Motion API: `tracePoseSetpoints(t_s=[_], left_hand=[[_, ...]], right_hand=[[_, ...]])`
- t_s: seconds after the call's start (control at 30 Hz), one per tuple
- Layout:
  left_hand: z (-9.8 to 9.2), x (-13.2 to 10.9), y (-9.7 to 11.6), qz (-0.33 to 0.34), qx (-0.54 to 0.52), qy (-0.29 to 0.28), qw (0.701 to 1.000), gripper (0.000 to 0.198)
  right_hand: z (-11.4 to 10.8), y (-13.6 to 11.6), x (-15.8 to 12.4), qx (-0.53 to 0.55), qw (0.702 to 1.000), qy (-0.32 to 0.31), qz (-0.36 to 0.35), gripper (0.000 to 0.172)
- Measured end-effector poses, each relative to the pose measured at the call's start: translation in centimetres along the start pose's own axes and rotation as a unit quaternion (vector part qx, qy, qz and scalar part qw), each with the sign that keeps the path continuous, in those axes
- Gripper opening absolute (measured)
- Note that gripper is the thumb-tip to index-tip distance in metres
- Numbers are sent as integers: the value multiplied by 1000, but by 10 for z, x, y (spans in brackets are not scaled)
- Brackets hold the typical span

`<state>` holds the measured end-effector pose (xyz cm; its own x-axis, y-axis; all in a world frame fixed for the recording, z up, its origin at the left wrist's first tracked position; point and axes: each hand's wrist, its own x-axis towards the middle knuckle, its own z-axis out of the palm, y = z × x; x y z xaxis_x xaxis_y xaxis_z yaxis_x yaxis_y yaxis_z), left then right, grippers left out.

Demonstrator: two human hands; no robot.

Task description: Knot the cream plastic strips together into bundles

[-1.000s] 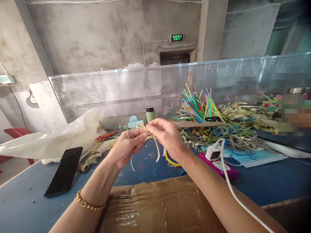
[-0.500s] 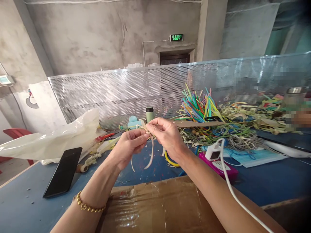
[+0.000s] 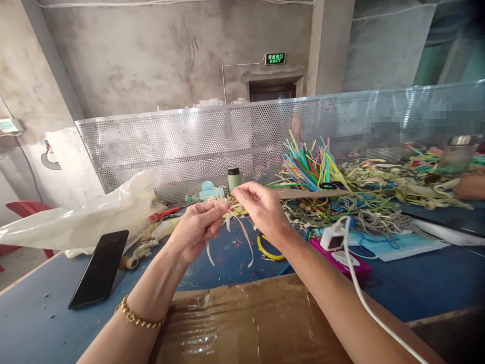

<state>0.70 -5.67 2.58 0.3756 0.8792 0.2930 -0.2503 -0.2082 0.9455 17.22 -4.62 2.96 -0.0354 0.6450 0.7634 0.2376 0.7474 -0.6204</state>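
Pinched in my left hand (image 3: 200, 223) are thin, pale cream strips (image 3: 248, 241), their ends dangling below over the blue tabletop. My right hand (image 3: 263, 206) is just beside it, a small gap from the left fingertips, with thumb and fingers closed together. Whatever sits between the right fingertips is too small to make out. Beyond the hands stand a green bottle with a black lid (image 3: 234, 178) and a light-blue cylindrical object (image 3: 211, 193). A cardboard box (image 3: 242, 323) lies beneath my forearms.
Left are a black phone (image 3: 99, 268) and translucent plastic sheeting (image 3: 113, 212). On the right lie bundled coloured strips (image 3: 310, 164), a magenta box (image 3: 358, 269) with a white charger (image 3: 334, 238) and cable, and a blue face mask (image 3: 405, 245). Another person's hand (image 3: 470, 186) shows far right.
My hands have drawn slightly apart, the left shifting a little left. The hanging strips have spread, one swinging to the right. The other person's hand has moved slightly.
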Motion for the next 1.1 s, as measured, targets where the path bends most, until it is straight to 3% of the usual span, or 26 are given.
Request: tracePoseSetpoints(t_s=[0.07, 0.13, 0.27, 0.4, 1.1], left_hand=[[-1, 1, 0, 11, -22, 19, 1000, 40], [-2, 3, 0, 23, -36, 44, 998, 40], [-2, 5, -1, 40, -36, 70, 996, 35], [-1, 4, -2, 29, -23, 72, 997, 34], [-3, 1, 3, 31, -47, 45, 997, 31]], right_hand=[[-5, -2, 0, -100, 991, 48, -73, 22], [-6, -4, -1, -153, 981, 50, -107, 25], [0, -4, -7, -174, 979, -18, -104, 21], [6, 2, -8, -158, 982, -46, -95, 18], [-1, -3, -6, -189, 976, -38, -97, 18]])
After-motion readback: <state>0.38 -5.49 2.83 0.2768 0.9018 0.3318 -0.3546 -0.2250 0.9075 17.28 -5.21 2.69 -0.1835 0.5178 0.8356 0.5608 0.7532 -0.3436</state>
